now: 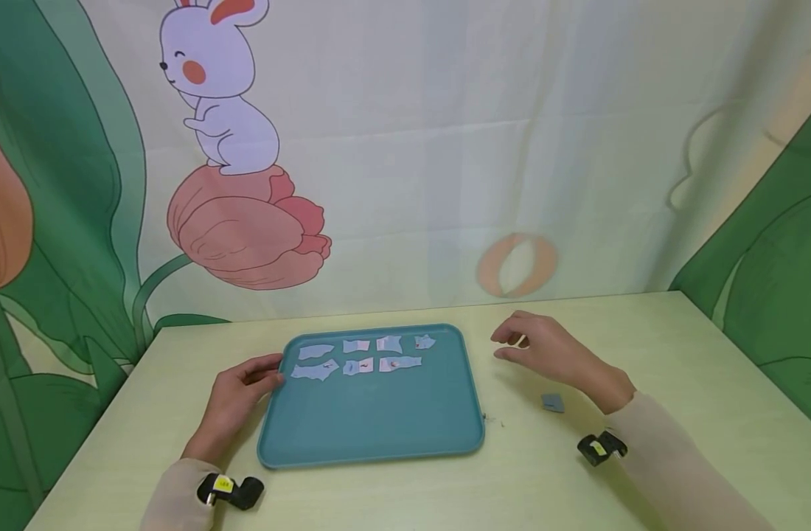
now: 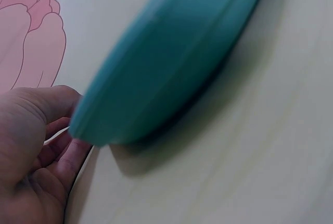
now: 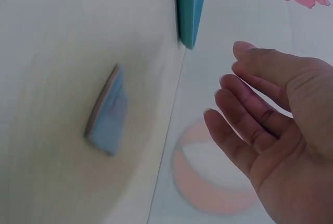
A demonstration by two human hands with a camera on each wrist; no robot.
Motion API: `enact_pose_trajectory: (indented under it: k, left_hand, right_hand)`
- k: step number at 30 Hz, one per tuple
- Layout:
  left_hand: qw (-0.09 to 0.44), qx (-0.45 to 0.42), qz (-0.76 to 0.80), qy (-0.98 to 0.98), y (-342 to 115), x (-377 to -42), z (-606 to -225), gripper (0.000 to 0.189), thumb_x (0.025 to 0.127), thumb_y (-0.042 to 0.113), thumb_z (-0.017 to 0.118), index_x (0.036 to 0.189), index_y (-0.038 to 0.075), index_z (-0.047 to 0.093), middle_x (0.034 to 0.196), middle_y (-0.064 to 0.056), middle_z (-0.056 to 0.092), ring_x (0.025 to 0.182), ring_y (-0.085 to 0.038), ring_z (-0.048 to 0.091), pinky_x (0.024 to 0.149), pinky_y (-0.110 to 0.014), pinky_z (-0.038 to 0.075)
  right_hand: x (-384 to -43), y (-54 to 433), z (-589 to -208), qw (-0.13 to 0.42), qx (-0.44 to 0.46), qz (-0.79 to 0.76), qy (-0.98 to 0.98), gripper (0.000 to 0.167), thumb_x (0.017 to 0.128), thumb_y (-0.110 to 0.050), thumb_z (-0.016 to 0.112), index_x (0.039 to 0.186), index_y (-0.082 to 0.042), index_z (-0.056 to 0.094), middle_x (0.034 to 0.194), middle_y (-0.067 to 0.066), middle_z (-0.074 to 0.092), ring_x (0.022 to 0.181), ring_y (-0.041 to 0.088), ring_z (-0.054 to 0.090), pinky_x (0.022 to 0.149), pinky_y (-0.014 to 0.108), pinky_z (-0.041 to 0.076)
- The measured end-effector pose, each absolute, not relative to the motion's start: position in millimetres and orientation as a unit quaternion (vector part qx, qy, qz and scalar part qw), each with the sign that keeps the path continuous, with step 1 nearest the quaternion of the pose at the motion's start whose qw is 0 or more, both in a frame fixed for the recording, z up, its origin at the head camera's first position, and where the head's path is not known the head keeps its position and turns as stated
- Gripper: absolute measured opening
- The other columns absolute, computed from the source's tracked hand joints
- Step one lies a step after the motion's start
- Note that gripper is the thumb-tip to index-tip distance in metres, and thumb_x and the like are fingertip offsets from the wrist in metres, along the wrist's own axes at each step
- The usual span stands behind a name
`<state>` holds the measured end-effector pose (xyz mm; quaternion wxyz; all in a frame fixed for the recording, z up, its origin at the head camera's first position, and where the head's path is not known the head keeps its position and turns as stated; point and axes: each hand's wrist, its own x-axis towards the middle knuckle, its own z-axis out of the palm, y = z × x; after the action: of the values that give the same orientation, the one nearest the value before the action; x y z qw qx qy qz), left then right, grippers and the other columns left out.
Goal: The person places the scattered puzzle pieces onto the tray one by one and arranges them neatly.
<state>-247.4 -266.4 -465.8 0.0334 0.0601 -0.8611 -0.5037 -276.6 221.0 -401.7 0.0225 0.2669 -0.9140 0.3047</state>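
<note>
A teal tray (image 1: pixel 372 420) lies on the table, with several torn pieces of pale blue paper (image 1: pixel 400 363) in two rows across its far half. My left hand (image 1: pixel 236 391) grips the tray's left rim; in the left wrist view the thumb and fingers of that hand (image 2: pixel 31 140) meet at the tray's end (image 2: pixel 151 78). Right of the tray, my right hand (image 1: pixel 545 350) hovers with bent, relaxed fingers and nothing between them. Nearest to it on the table is a small grey-blue square piece (image 1: pixel 553 403), which shows some thickness in the right wrist view.
The pale yellow table (image 1: pixel 405 494) runs back to a printed curtain (image 1: pixel 412 184) with a rabbit and tulips. Tiny dark specks (image 1: pixel 493 420) lie beside the tray's right edge. Each sleeve carries a small black camera (image 1: pixel 601 447) near the wrist.
</note>
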Motion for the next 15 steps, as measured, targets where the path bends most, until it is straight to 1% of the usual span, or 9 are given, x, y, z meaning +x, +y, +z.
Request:
enact_pose_trajectory:
  k: [8, 15]
  left_hand:
    - [0.032, 0.062, -0.506, -0.86, -265.7, -248.0, -465.9, 0.044, 0.105, 0.012, 0.069, 0.147, 0.0, 0.061, 0.14, -0.02, 0.065, 0.123, -0.032, 0.063, 0.09, -0.013, 0.052]
    - [0.033, 0.061, -0.505, -0.86, -266.6, -248.1, -465.9, 0.044, 0.105, 0.013, 0.069, 0.146, 0.0, 0.062, 0.14, -0.02, 0.065, 0.124, -0.031, 0.063, 0.093, -0.015, 0.053]
  right_hand:
    - [-265.8, 248.6, -405.9, 0.005, 0.255, 0.309, -0.916, 0.021, 0.093, -0.011, 0.083, 0.111, -0.002, 0.076, 0.105, 0.006, 0.072, 0.094, 0.019, 0.068, 0.086, 0.038, 0.06]
    - [-259.9, 268.1, -407.0, -0.011, 0.257, 0.316, -0.913, 0.025, 0.092, -0.014, 0.085, 0.113, -0.002, 0.075, 0.104, 0.002, 0.072, 0.094, 0.017, 0.066, 0.084, 0.031, 0.059]
